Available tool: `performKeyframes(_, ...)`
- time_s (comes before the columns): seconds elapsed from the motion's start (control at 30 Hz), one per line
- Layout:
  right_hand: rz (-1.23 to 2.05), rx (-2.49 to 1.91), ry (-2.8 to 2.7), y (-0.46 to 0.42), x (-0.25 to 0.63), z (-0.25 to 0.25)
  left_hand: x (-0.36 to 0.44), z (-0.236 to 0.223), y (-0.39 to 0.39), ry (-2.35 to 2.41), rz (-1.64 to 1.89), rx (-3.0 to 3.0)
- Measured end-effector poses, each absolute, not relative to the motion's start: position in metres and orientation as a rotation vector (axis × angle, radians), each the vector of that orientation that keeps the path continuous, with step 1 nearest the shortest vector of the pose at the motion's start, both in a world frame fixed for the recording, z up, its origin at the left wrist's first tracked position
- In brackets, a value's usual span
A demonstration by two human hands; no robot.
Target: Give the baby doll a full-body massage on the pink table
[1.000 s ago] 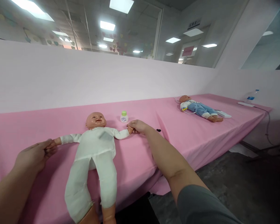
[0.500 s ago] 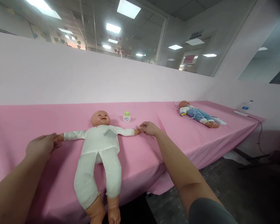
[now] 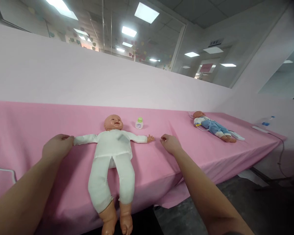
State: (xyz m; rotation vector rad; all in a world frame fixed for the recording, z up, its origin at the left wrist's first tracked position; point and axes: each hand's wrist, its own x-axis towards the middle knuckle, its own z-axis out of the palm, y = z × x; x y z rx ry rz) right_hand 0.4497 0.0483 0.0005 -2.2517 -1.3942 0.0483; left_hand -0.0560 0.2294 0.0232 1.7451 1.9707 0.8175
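A baby doll (image 3: 114, 145) in a white top and trousers lies on its back, arms spread and bare feet toward me. My left hand (image 3: 58, 147) is closed at the end of the doll's sleeve on the left, with the doll's hand hidden in my fingers. On the other side, the doll's small spread hand (image 3: 150, 138) lies free. My right hand (image 3: 171, 143) is just right of it, not touching, fingers curled together with nothing visible in them. Beyond that arm stands a small white bottle with a green cap (image 3: 139, 123).
A pink cloth (image 3: 152, 169) covers the long table. Farther right lies a second doll in blue trousers (image 3: 214, 126), with thin tubes beside it. A power strip (image 3: 259, 129) and a water bottle (image 3: 268, 120) are at the far end. A white cable (image 3: 5, 169) lies at left.
My right hand has let go of the doll's hand and moved slightly right, away from it. My left hand stays at the doll's other hand. The view has shifted a little.
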Motion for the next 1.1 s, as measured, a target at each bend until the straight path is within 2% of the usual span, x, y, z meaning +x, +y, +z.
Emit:
performKeyframes(0.1, 0.132, -2.112, -1.46, 0.048, 0.415, -0.004, -0.056, 0.021, 0.229, 2.009, 0.723, 1.756)
performKeyframes(0.33, 0.738, -1.56, -1.402, 0.052, 0.342, -0.008, -0.056, 0.015, 0.228, 2.046, 0.613, 1.821)
performKeyframes(0.43, 1.015, -1.401, -1.159, 0.061, 0.327, -0.01, -0.056, 0.015, 0.227, 2.061, 0.601, 1.815)
performKeyframes(0.6, 1.23, -1.208, -0.675, 0.071, 0.325, -0.005, -0.056, 0.019, 0.224, 2.023, 0.616, 1.774)
performKeyframes(0.77, 1.394, -1.1, -0.432, 0.074, 0.321, -0.004, -0.042, 0.024, 0.212, 2.12, 0.793, 2.002)
performKeyframes(0.9, 1.448, -1.081, -0.362, 0.081, 0.312, -0.01, -0.026, 0.024, 0.201, 1.999, 0.939, 2.228)
performKeyframes(1.1, 1.245, -1.117, -0.312, 0.101, 0.327, -0.015, -0.036, 0.021, 0.209, 2.052, 0.811, 2.136)
